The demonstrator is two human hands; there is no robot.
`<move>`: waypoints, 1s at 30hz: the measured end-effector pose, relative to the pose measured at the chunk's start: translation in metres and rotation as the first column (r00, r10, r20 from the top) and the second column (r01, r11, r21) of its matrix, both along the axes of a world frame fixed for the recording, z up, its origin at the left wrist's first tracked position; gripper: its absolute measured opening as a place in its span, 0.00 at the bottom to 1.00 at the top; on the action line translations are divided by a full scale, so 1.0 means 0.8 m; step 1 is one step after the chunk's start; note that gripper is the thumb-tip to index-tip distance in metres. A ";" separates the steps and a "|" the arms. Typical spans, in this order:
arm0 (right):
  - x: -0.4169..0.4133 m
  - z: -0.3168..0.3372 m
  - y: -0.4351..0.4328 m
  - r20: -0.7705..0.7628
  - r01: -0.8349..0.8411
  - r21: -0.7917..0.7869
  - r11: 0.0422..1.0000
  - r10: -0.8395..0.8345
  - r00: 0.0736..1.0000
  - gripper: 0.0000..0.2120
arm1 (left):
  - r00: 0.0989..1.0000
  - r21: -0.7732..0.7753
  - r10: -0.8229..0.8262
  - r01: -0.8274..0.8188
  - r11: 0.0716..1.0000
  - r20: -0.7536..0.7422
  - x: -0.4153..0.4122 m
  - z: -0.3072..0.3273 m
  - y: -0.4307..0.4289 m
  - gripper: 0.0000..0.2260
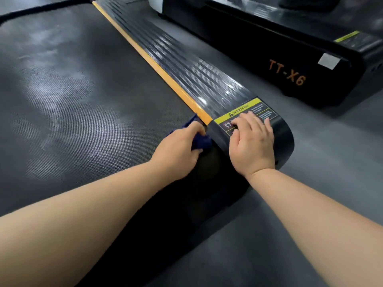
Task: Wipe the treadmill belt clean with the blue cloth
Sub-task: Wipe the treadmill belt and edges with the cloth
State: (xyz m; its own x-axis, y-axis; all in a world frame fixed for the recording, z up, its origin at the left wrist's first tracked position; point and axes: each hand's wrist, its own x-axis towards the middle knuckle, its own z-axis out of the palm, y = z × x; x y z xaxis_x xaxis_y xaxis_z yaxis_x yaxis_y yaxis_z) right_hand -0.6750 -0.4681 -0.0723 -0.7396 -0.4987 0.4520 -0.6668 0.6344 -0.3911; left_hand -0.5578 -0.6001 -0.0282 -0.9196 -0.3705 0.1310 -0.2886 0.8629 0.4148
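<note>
1. Head view: my left grip (178,147) has its fingers curled round the blue cloth (200,142). The cloth is bunched up, and one corner pokes out past the knuckles.
2. I see the cloth at the right-hand edge of the treadmill belt (72,90), pressed in where the belt meets the orange strip (149,61), close to the near end of the deck.
3. My right grip (255,146) holds nothing. It lies flat with its fingers straight and slightly spread, palm down on the rounded end of the ribbed side rail (186,65).
4. Its fingertips cover part of the yellow warning label (245,108) stuck on that rail.
5. The two grips are near each other but apart.
6. The belt is dark and finely textured, with pale smeary patches across its left and middle parts.
7. A second treadmill (290,59), black with "TT-X6" in orange on its side, stands on the grey floor (310,193) to the right, well apart from the rail.
</note>
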 end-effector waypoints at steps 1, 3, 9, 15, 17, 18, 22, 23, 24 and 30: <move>0.000 0.000 0.000 0.005 -0.003 0.004 1.000 0.003 1.000 0.19 | 1.000 -0.018 -0.005 0.005 1.000 0.000 0.002 0.000 -0.007 0.17; -0.002 -0.001 0.002 0.007 -0.006 0.009 1.000 0.006 1.000 0.18 | 0.990 -0.042 0.111 -0.115 0.993 -0.087 -0.009 -0.004 -0.033 0.20; -0.003 -0.003 0.001 -0.028 -0.001 -0.008 1.000 0.001 1.000 0.17 | 0.853 0.194 0.518 -0.498 0.845 -0.067 -0.088 -0.007 -0.101 0.17; -0.001 -0.002 -0.002 -0.049 0.023 0.007 1.000 -0.022 0.999 0.18 | 0.940 0.071 0.338 -0.335 0.940 -0.038 -0.078 0.000 -0.063 0.15; 0.000 -0.001 -0.003 -0.049 0.028 0.017 0.999 -0.027 0.998 0.19 | 0.960 0.053 0.276 -0.274 0.960 -0.046 -0.065 -0.004 -0.035 0.13; 0.000 -0.001 -0.004 -0.052 0.029 0.021 0.999 -0.027 0.998 0.19 | 0.968 0.060 0.242 -0.239 0.969 -0.057 -0.057 -0.007 -0.021 0.12; 0.001 0.001 -0.001 -0.041 0.011 0.043 0.999 -0.009 0.999 0.19 | 0.987 0.105 0.150 -0.143 0.984 -0.061 -0.028 -0.007 0.002 0.12; 0.000 0.000 -0.001 -0.035 0.004 0.039 0.999 -0.002 0.999 0.18 | 0.990 0.089 0.129 -0.124 0.988 -0.052 -0.022 -0.005 0.003 0.11; 0.000 0.000 0.000 -0.029 -0.004 0.032 0.999 0.005 1.000 0.17 | 0.992 0.064 0.114 -0.110 0.992 -0.051 -0.016 -0.004 0.006 0.11; 0.000 0.001 0.000 -0.013 -0.009 0.015 1.000 0.010 1.000 0.17 | 0.993 -0.040 -0.068 0.065 0.997 -0.097 0.021 -0.012 0.040 0.13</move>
